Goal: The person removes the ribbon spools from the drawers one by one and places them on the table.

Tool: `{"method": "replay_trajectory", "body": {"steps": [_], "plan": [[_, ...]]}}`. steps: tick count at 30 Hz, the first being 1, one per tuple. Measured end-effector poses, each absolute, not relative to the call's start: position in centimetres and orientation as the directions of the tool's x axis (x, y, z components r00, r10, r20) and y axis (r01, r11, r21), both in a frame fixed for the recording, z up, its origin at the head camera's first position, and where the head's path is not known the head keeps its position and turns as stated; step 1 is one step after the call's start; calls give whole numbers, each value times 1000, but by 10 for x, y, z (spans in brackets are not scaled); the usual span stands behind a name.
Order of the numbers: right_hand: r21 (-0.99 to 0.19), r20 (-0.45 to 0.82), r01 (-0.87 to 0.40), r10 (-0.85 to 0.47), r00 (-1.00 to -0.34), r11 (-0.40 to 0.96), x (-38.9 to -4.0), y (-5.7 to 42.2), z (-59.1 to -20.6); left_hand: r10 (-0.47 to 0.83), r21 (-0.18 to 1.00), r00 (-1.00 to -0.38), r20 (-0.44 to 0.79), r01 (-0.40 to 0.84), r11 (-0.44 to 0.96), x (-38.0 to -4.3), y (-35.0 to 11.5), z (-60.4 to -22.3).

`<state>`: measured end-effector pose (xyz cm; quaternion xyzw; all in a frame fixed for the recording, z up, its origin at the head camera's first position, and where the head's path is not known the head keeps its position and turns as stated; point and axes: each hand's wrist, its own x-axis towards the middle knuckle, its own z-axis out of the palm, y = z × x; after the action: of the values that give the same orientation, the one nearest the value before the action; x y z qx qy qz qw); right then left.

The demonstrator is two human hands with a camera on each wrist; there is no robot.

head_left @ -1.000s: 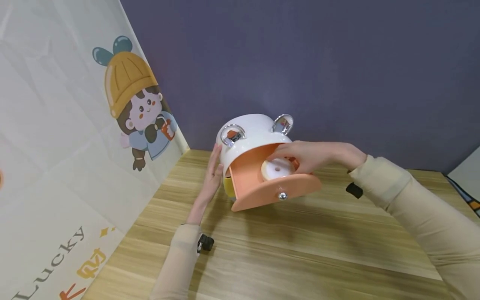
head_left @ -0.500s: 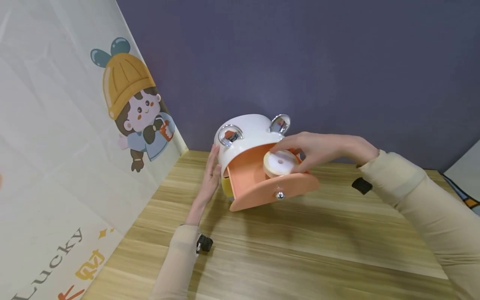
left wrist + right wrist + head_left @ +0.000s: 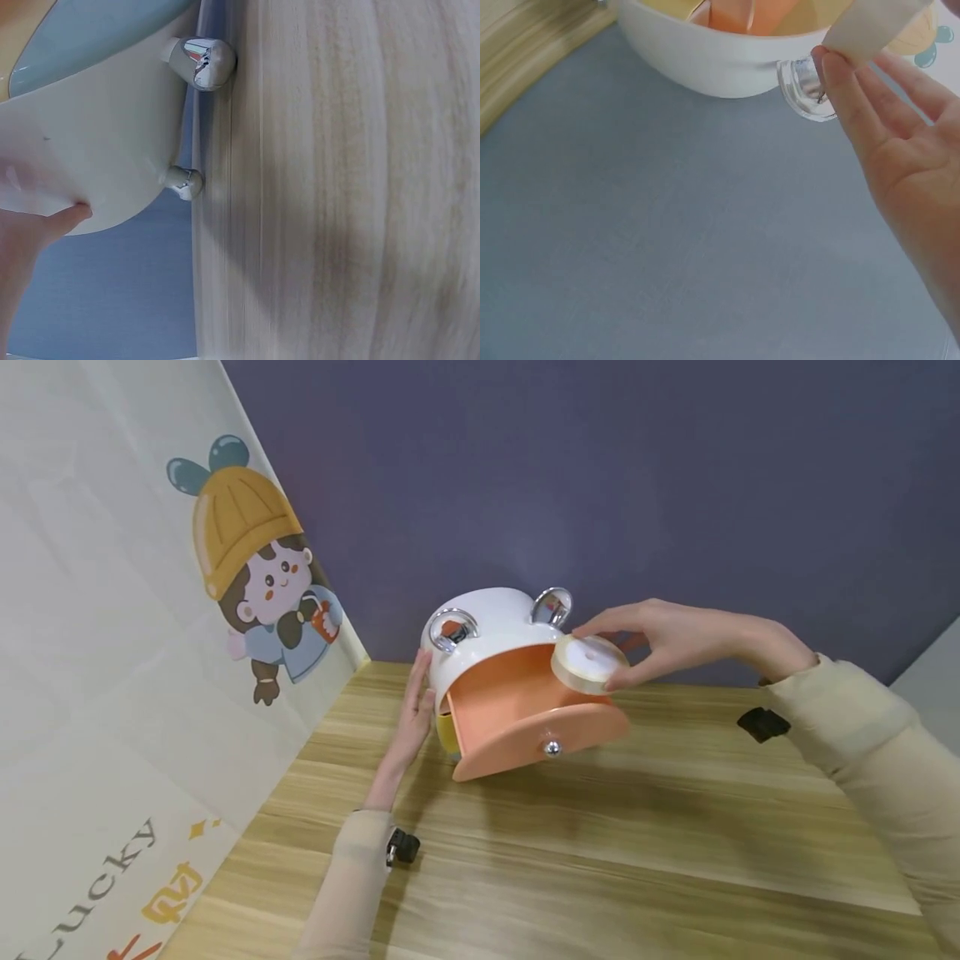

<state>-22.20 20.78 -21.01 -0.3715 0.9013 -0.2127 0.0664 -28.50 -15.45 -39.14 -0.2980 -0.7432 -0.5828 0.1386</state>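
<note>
A rounded white storage box point(image 3: 491, 614) with chrome ears stands at the back of the table. Its orange drawer point(image 3: 510, 743), with a chrome knob point(image 3: 552, 748), is pulled out. My right hand point(image 3: 675, 635) pinches a cream ribbon spool point(image 3: 587, 665) between thumb and fingers, above the right side of the drawer. The spool has a flat white face with a small centre hole; the right wrist view shows its pale edge point(image 3: 870, 30). My left hand point(image 3: 412, 722) rests with straight fingers against the box's left side. In the left wrist view, a digit touches the white wall point(image 3: 97, 142).
Small chrome feet point(image 3: 204, 64) hold the box off the wood-grain table point(image 3: 525, 860). A dark blue-grey wall point(image 3: 637, 485) rises close behind it. To the left hangs a white sheet point(image 3: 90, 652) with a cartoon figure and lettering.
My right hand has lifted the ribbon spool up and to the right, out of the drawer. My left hand stays against the box.
</note>
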Motion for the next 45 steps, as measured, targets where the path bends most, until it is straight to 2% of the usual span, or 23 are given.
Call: {"method": "replay_trajectory", "body": {"steps": [8,20,28,45], "plan": [[-420,88,-627,-659,-747,655,-211,223,-218,298,782,-781,549,606,148,-287,-155,-393],[-388,230,-550,-500,-835,739,-197,246,-237,290,809,-803,520,572,135,-288,-159,-387],[-427,165,-466,-440,-883,775,-185,262,-258,290,813,-809,511,565,142,-288,-163,-391],[-489,132,-458,-456,-880,742,-176,278,-303,298,819,-815,497,554,146,-287,-161,-398]]}}
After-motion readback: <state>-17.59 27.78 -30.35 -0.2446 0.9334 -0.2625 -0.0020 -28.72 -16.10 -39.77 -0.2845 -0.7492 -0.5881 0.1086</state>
